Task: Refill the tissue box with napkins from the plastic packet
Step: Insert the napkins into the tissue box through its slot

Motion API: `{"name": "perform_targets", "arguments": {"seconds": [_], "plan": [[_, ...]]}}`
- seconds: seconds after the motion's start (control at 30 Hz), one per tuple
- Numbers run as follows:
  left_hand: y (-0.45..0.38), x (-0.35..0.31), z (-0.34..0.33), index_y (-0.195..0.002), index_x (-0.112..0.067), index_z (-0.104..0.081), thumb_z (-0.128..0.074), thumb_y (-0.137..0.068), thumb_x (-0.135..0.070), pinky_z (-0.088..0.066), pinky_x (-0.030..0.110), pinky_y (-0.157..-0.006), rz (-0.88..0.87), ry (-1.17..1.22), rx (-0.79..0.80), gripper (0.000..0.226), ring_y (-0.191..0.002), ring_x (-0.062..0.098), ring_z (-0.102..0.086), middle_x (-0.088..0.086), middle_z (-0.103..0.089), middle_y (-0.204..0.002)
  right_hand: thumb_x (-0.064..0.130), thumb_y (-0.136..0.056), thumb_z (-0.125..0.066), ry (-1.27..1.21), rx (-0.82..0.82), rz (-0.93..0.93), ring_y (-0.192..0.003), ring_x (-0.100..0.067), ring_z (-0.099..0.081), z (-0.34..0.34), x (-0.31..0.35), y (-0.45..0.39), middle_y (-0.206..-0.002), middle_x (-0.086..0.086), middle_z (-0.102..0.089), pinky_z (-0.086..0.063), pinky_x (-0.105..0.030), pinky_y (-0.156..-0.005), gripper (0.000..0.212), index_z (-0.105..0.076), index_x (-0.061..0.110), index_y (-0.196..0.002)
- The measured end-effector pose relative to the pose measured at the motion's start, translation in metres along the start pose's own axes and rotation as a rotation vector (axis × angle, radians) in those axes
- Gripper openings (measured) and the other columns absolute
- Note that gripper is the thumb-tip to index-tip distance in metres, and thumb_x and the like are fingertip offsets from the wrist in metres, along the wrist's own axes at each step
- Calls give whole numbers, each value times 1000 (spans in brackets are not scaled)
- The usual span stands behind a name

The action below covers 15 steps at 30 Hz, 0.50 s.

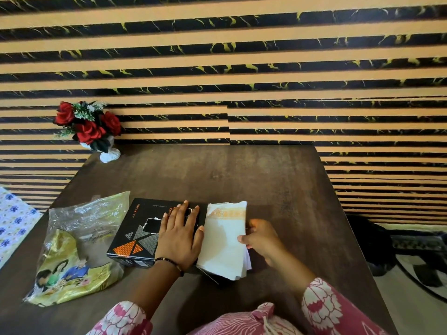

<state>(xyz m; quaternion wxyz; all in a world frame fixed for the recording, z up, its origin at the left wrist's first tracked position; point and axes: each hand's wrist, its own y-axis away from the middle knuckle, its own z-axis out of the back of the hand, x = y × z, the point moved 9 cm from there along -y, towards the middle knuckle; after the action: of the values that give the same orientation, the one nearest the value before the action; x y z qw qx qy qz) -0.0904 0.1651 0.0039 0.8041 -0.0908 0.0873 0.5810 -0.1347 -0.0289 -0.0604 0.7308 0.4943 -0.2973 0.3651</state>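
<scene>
fingers (191, 213) of the left hand (180, 238) lie straight and slightly spread, palm down, pressing flat on top of the black tissue box (140, 232). the right hand (262, 238) curls round the right edge of a stack of white napkins (223, 240), thumb on top and the other fingers tucked behind, where they are hard to make out. the stack sits just beside the box on its right, touching the left hand's thumb side; it seems to rest partly on the box's right end, though that end is hidden. the box lies flat on the dark wooden table (242, 175), its torn opening facing up. the plastic packet (79, 247), crumpled and yellow with a printed picture, lies left of the box, touching it or nearly so. a white vase of red roses (89, 126) stands at the table's far left corner against the striped wall (222, 56).
</scene>
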Motion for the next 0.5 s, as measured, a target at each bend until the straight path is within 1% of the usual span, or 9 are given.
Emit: {"name": "perform_targets", "arguments": {"seconds": [0.1, 0.13, 0.17, 0.23, 0.3, 0.37, 0.43, 0.5], "plan": [[5, -2, -1, -144, -27, -19, 2, -74, -53, 6, 37, -113, -4, -20, 8, 77, -144, 23, -6, 5, -10, -156, 2, -76, -69, -44, 108, 25, -97, -21, -65, -17, 17, 5, -103, -6, -69, -57, -34, -80, 34, -62, 11, -109], [6, -3, 0, -144, -27, -19, 1, -74, -52, 7, 37, -112, -3, -19, 5, 77, -144, 24, -6, 5, -10, -156, 0, -77, -68, -54, 128, 14, -98, -22, -65, -19, 17, 5, -102, -6, -68, -57, -32, -77, 35, -61, 10, -109], [8, -4, 0, -144, -26, -19, 1, -75, -52, 7, 37, -112, -1, -14, 1, 77, -144, 24, -6, 6, -11, -156, -1, -78, -68, -64, 132, -8, -99, -22, -64, -19, 12, 5, -101, -5, -67, -57, -32, -77, 32, -61, 10, -107], [10, -7, 1, -144, -26, -21, -1, -75, -52, 6, 38, -113, 0, 12, -9, 76, -144, 24, -7, 6, -12, -156, -1, -77, -68, -69, 82, -65, -96, -26, -66, -11, -5, 1, -96, -7, -68, -58, -40, -82, 19, -63, 11, -91], [13, -14, 2, -144, -26, -18, 0, -74, -52, 8, 37, -113, -7, 23, -2, 77, -144, 24, -4, 6, -10, -156, 0, -76, -71, -76, 6, -127, -86, -29, -70, 0, -21, 1, -91, -11, -71, -58, -45, -81, 15, -63, 13, -77], [15, -22, -1, -145, -27, -15, 3, -73, -52, 10, 38, -113, -10, 17, 7, 78, -144, 23, -1, 5, -6, -157, 1, -75, -72, -73, -50, -138, -79, -29, -72, 8, -26, 5, -90, -14, -72, -59, -45, -77, 17, -61, 13, -72], [16, -29, -4, -145, -26, -16, 1, -74, -51, 8, 40, -114, -4, 23, -1, 77, -144, 24, -2, 6, -7, -156, 3, -76, -73, -28, -90, -115, -76, -27, -72, 14, -24, 9, -89, -12, -72, -60, -43, -75, 19, -59, 15, -70], [16, -33, -7, -144, -24, -19, -1, -75, -51, 4, 43, -115, 0, 27, -7, 77, -144, 25, -5, 9, -10, -156, 5, -77, -72, 15, -92, -85, -77, -25, -72, 14, -17, 12, -88, -11, -72, -61, -40, -74, 18, -58, 15, -72]]}}
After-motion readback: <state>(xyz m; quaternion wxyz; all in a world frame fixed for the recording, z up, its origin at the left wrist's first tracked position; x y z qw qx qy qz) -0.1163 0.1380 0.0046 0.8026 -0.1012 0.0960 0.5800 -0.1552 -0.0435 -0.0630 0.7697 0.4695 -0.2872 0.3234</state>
